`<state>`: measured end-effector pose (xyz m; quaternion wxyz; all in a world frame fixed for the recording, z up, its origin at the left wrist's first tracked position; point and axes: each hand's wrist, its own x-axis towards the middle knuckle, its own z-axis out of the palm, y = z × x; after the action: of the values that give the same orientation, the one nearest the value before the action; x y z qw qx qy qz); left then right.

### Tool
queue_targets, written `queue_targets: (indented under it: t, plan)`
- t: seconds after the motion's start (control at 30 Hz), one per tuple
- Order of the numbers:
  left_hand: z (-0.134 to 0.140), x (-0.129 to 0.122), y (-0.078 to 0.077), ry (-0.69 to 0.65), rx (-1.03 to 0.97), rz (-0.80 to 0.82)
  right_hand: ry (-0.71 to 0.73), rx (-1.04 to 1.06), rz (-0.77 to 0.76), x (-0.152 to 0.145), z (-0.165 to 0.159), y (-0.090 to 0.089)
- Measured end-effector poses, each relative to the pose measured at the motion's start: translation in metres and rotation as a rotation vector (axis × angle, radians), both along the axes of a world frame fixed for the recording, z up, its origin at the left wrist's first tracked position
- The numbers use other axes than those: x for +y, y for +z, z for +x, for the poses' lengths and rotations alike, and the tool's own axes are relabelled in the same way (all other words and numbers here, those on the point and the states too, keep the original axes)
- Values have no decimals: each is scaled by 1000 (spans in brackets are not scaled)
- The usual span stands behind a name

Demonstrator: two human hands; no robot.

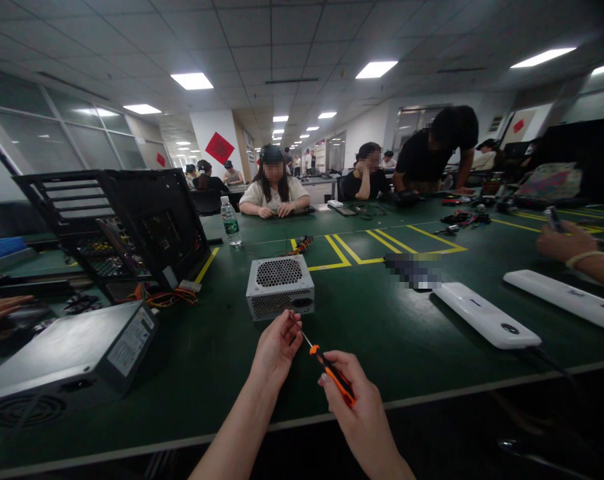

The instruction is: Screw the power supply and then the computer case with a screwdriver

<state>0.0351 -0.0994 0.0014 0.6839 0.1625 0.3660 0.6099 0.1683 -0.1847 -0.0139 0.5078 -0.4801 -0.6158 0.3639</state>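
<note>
My right hand [359, 407] is wrapped round the orange and black handle of a screwdriver [335, 373]. Its thin metal shaft slants up and left to the fingertips of my left hand [277, 347]. Those left fingers are pinched together at the screwdriver's tip; whatever small thing lies between them is too small to make out. Just beyond my left fingertips stands a grey power supply unit [281, 288] with a honeycomb fan grille on top and a socket on the side facing me. Its bundled cables [302, 245] lie behind it.
Left are a larger power supply [67, 360], an open black computer case [117, 227] and a water bottle [231, 223]. White power banks [487, 313] lie right on the green table [222, 380]. Co-workers' hands [569, 243] show at both sides; a person [275, 190] sits opposite.
</note>
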Motion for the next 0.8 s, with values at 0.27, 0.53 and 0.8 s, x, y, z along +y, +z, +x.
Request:
queue_targets:
  t: [0.27,0.53,0.8]
  plan:
    - [7,-1,1,-44,71,5,212,371,-369,0,-14,-9]
    - [8,2,2,-73,47,-12,154,729,-481,0,-23,2]
    - [8,2,3,-41,45,-11,162,807,-473,-1,-22,4]
